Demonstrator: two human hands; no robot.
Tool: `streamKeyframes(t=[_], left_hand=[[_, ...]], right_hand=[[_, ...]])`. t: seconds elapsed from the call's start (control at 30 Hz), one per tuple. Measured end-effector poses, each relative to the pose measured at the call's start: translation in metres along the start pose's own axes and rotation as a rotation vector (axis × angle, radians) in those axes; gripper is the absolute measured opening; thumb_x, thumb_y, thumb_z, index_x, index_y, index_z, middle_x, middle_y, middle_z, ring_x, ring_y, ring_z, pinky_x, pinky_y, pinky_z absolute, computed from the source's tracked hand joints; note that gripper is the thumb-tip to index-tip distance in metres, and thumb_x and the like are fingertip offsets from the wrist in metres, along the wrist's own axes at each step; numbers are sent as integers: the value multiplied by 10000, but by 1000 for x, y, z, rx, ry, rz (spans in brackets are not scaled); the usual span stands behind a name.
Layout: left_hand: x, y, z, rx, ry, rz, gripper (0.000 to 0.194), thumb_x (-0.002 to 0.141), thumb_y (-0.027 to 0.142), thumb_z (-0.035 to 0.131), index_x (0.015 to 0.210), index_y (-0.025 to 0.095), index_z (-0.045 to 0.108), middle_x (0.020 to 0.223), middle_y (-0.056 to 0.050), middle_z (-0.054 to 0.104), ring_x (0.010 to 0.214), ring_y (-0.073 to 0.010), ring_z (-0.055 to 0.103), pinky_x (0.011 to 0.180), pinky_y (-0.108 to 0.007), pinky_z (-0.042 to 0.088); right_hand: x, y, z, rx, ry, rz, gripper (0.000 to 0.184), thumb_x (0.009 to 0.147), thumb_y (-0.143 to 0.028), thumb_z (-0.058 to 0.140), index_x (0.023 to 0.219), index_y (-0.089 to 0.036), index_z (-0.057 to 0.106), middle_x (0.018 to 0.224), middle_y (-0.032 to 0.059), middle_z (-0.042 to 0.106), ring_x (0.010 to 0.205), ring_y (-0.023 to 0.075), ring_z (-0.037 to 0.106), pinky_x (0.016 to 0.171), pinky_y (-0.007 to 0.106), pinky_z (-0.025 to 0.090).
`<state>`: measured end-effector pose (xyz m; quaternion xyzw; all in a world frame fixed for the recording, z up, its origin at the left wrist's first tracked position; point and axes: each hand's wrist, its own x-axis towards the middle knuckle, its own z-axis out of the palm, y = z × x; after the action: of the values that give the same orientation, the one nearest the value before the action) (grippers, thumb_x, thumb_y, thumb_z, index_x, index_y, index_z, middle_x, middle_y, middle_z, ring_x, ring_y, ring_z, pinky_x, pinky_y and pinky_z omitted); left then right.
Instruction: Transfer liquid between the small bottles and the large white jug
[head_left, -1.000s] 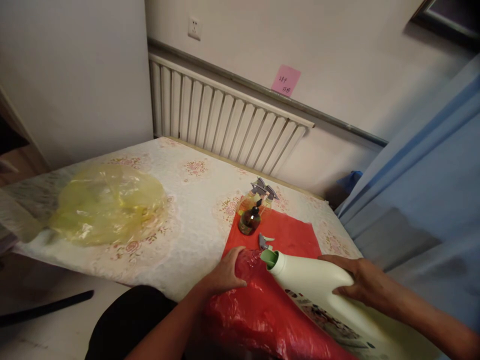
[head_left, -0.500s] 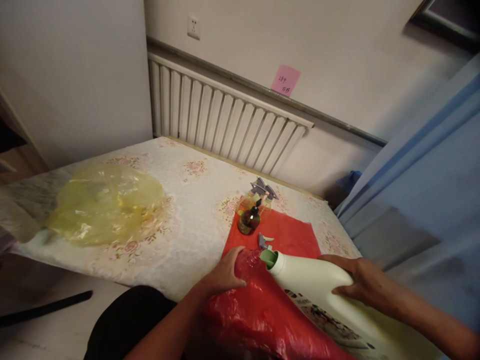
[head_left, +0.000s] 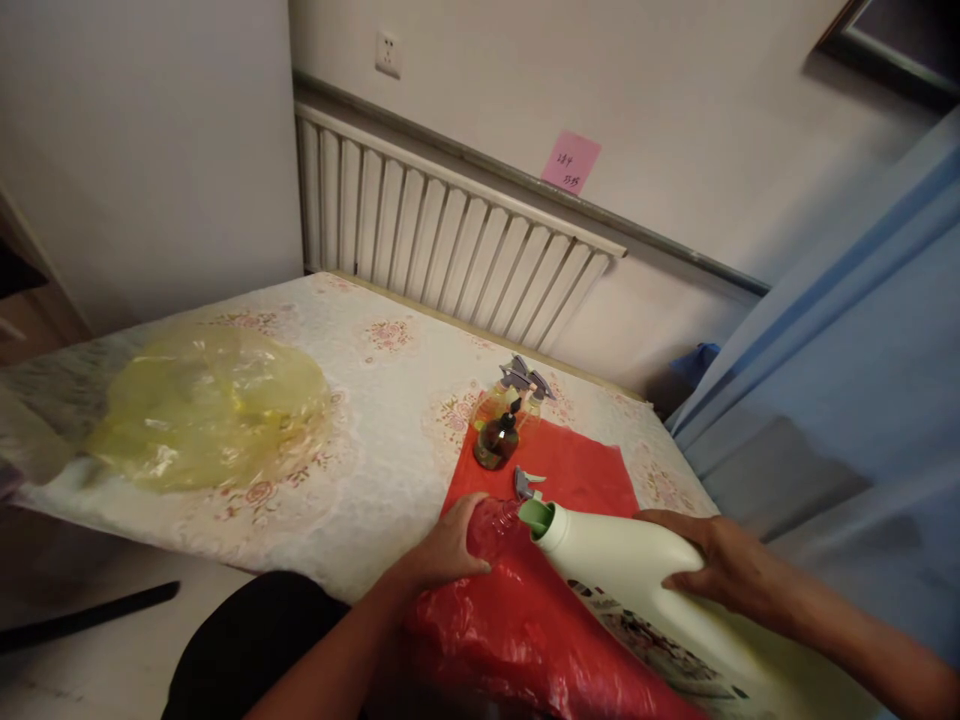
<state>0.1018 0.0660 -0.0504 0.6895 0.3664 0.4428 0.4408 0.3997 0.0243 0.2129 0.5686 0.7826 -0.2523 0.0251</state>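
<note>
My left hand (head_left: 456,545) is wrapped around a clear bottle (head_left: 491,525) with an uncovered mouth, through which the red sheet shows. My right hand (head_left: 731,570) grips a big pale green detergent jug (head_left: 622,550) by its handle. The jug lies tilted, and its green spout (head_left: 535,518) is at the mouth of the clear bottle; I cannot make out any liquid flowing. Just beyond the spout is a loose grey trigger spray head (head_left: 527,485). Under these things lies a red plastic sheet (head_left: 577,470).
A dark pump bottle (head_left: 496,441) stands on the red sheet's far part, with spray bottles (head_left: 491,405) behind it. A crumpled yellow plastic bag (head_left: 210,410) lies left on the flowered tablecloth (head_left: 375,440). Beyond the table is a radiator (head_left: 435,240); a blue curtain (head_left: 840,400) hangs right.
Both hands, the clear bottle and the jug keep their places. The whole view has shifted very slightly.
</note>
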Motion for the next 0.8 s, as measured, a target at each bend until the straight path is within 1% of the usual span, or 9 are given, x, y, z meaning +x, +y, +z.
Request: streamKeyframes(t=[0.23, 0.4, 0.57, 0.8], left_hand=[[-1, 1, -1, -3, 0, -9, 951, 539, 220, 800, 1367, 392, 363, 1392, -43, 457, 1297, -400, 403, 1100, -533, 311], [0, 2, -1, -5, -10, -1, 932, 549, 217, 798, 1351, 414, 366, 1384, -29, 466, 1295, -393, 406, 1098, -533, 318], [-1, -2, 0, -20, -13, 16, 939, 553, 205, 791, 1362, 390, 351, 1382, -39, 455, 1286, -406, 401, 1094, -537, 310], [-1, -5, -1, -24, -25, 24, 957, 550, 241, 805, 1356, 443, 331, 1399, -4, 434, 1294, -405, 387, 1104, -552, 301]], right_hand=[[3, 3, 2, 14, -11, -4, 512, 706, -227, 656, 1214, -277, 613, 1053, -8, 737, 930, 245, 675, 813, 273, 509], [1, -5, -1, -1, -12, 23, 505, 705, -240, 646, 1208, -282, 619, 1037, -12, 743, 911, 241, 682, 803, 265, 512], [-1, -10, -2, -29, 15, 19, 505, 704, -229, 639, 1206, -278, 623, 1043, -6, 743, 904, 245, 683, 800, 267, 509], [0, -13, -3, -15, -30, 39, 490, 712, -239, 639, 1200, -277, 617, 1026, -8, 746, 902, 236, 683, 793, 265, 510]])
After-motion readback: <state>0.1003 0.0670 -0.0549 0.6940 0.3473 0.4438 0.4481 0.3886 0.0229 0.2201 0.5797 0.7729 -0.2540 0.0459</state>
